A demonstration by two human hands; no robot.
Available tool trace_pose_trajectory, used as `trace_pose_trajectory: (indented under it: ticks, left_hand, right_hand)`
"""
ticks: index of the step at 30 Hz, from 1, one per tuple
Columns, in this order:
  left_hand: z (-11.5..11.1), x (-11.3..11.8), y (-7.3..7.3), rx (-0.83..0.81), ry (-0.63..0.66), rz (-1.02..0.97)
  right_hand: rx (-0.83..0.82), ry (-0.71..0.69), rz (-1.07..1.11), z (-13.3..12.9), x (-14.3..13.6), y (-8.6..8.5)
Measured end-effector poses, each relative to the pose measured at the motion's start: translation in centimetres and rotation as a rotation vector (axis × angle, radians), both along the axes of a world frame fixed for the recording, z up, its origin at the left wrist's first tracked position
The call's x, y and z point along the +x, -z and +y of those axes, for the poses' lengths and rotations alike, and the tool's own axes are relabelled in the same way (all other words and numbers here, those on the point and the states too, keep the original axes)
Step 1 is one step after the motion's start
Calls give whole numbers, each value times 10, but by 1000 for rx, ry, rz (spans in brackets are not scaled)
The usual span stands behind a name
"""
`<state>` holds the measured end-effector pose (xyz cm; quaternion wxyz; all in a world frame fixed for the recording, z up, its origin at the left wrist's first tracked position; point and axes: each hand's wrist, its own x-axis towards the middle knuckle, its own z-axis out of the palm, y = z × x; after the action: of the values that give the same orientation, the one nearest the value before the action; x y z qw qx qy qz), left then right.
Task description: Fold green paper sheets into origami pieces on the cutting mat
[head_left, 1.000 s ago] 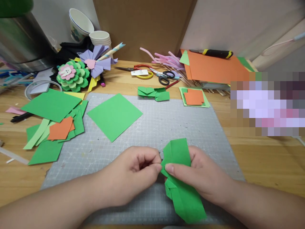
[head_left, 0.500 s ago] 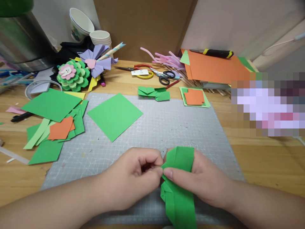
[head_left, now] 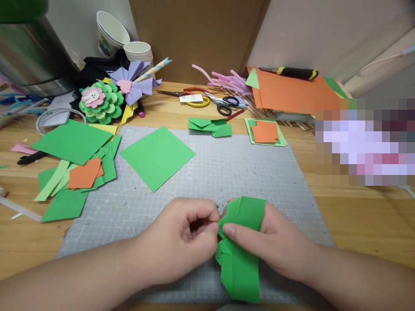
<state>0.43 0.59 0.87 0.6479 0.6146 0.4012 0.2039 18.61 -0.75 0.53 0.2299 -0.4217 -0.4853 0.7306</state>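
A folded strip of green paper (head_left: 241, 263) with small creased flaps along its left edge is held over the grey cutting mat (head_left: 136, 229). My right hand (head_left: 275, 239) grips it, thumb on top and the other fingers hidden behind. At the paper's left edge, my left hand (head_left: 188, 237) is closed, with thumb and forefinger pinching a small folded point. A flat green paper square (head_left: 158, 159) lies on the mat beyond my left hand. Farther back sits another folded green paper piece (head_left: 210, 126).
Paper scraps (head_left: 65, 203) are heaped at the left. Scissors (head_left: 223, 103) lie at the back, near a utility knife (head_left: 298, 73) on orange sheets (head_left: 292, 95). Small paper squares (head_left: 265, 131) are stacked at the mat's far right. A paper flower (head_left: 101, 102) and cups (head_left: 138, 51) stand back left.
The lower end of the green strip has swung slightly up and to the left. Both hands keep nearly the same hold, and the view has shifted a little.
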Motion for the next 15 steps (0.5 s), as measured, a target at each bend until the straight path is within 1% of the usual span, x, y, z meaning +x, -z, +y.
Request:
trace_pose_trajectory:
  ticks: [3,5,7,8,12,13,14,15]
  left_hand:
    - [1,1,1,7,-7,30]
    - [2,2,1,41,-6,63]
    - [1,2,1,125,-5,127]
    - [-1,2,2,193,-6,173]
    - [-8,2,2,513,-40,330]
    - [-9,1,2,546,-50,333]
    - [-9,1,1,541,-63,312]
    - [-9,1,0,499,-83,269]
  right_hand:
    - [4,-7,-16,-2,0,0]
    - [-5,-1,-28,-4,-1,0]
    - [20,21,-84,-8,-3,0]
    - [61,31,-133,-9,-4,-1]
    - [285,31,-312,-11,-6,-5]
    - [295,38,-322,-10,-5,-6]
    - [272,52,-310,-8,-5,-6]
    - [223,67,-281,-6,-4,-6]
